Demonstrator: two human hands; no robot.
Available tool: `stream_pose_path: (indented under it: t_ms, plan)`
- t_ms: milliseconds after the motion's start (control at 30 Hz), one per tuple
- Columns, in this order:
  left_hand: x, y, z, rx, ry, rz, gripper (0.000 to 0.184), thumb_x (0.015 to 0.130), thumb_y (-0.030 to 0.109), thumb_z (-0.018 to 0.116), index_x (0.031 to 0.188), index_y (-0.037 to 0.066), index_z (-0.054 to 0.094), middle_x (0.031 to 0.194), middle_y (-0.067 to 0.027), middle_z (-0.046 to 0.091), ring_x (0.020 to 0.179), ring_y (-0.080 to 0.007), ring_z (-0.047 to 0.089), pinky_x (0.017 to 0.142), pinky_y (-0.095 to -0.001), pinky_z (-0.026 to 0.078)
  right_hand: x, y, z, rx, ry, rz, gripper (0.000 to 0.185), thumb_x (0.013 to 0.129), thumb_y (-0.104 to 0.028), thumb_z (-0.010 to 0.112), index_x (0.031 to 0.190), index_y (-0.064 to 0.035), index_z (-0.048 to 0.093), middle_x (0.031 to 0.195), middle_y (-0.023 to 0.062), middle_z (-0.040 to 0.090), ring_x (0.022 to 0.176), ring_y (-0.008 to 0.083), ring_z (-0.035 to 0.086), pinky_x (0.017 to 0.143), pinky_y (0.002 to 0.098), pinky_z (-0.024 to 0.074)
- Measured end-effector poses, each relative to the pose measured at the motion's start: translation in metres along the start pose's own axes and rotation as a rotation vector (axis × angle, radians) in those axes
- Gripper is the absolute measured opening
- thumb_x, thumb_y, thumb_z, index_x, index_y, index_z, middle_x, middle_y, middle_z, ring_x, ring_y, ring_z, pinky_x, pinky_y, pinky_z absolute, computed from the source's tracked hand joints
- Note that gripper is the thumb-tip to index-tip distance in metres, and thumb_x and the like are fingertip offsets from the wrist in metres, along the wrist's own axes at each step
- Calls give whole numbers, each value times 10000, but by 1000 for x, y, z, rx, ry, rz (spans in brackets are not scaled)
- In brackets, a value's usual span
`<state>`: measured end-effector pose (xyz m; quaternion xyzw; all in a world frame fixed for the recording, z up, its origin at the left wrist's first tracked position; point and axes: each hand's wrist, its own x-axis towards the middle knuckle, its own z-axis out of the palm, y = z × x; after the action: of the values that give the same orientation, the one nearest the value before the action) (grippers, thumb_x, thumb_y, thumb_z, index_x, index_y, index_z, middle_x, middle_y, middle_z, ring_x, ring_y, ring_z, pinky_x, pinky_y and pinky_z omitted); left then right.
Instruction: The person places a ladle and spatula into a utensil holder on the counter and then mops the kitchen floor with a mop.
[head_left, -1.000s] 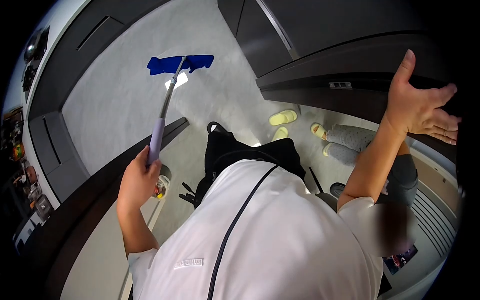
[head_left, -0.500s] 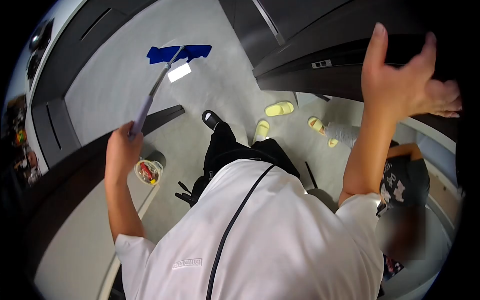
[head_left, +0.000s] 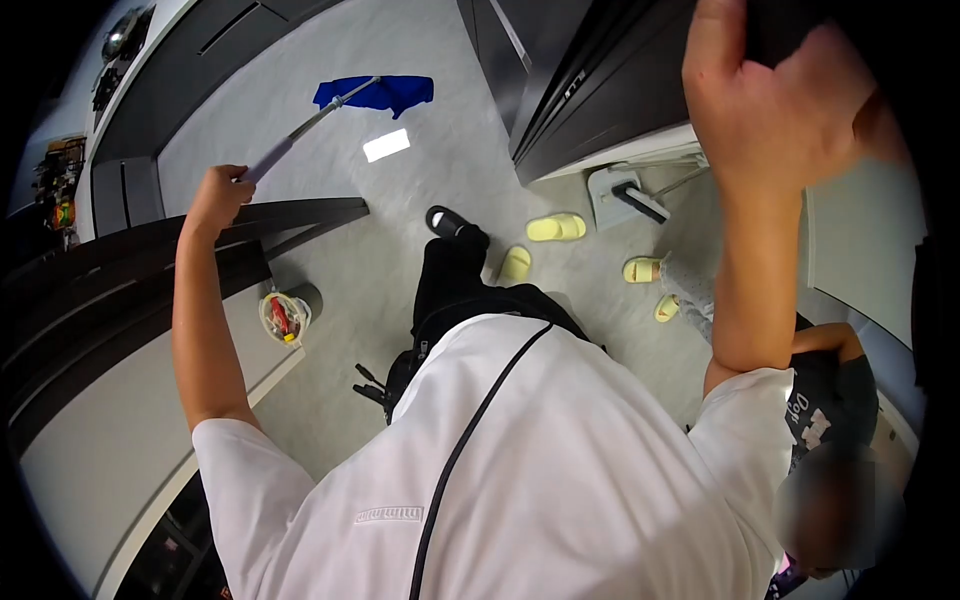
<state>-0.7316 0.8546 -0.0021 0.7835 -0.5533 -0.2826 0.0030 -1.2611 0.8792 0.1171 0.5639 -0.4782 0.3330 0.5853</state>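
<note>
My left hand (head_left: 219,200) is wrapped around the grey handle of a flat mop (head_left: 272,160), above the edge of a dark door panel. The mop's blue cloth head (head_left: 375,95) lies on the pale floor, its handle slanting away from me. My right hand (head_left: 775,120) is raised at the upper right, beside a dark sliding-looking door (head_left: 590,75). Its thumb stands apart from the other fingers, which are blurred and partly in shadow. I cannot tell whether it touches the door.
A dustpan (head_left: 606,197) and a brush (head_left: 640,202) are on the floor by the wall. Yellow slippers (head_left: 556,228) lie ahead of my feet. Another person (head_left: 835,400) is at my right. A small bin (head_left: 284,317) with rubbish stands at the left.
The dark door on the right has shifted, uncovering the dustpan and brush. My right hand has moved up and left in view. My left hand, still on the mop, has moved up and left.
</note>
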Motion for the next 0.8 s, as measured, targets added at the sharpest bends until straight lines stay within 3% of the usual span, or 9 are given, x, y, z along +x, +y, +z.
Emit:
stream_pose_path:
  t_ms: [267, 600, 800]
  plan:
    - [16, 17, 9, 28, -1, 19, 479, 787, 100, 577, 1246, -32, 619, 664, -42, 577, 427, -88, 412, 375, -281, 303, 2, 8, 8, 134, 161, -122, 539, 741, -320, 749, 1120, 22, 577, 1116, 176, 539, 1025, 321, 518, 859, 437, 423]
    - [8, 11, 25, -34, -18, 32, 450, 783, 102, 571, 1209, -24, 645, 650, -37, 578, 423, -92, 441, 381, -281, 339, 5, 4, 9, 196, 212, -191, 518, 725, -247, 721, 1157, 1, 580, 1188, 184, 500, 1093, 330, 486, 901, 449, 397]
    - [7, 4, 31, -11, -12, 5, 454, 830, 119, 575, 1261, -22, 615, 688, -38, 591, 416, -77, 427, 355, -268, 310, 11, 4, 11, 216, 216, -211, 517, 716, -204, 704, 1179, -11, 582, 1232, 189, 477, 1133, 336, 466, 926, 457, 382]
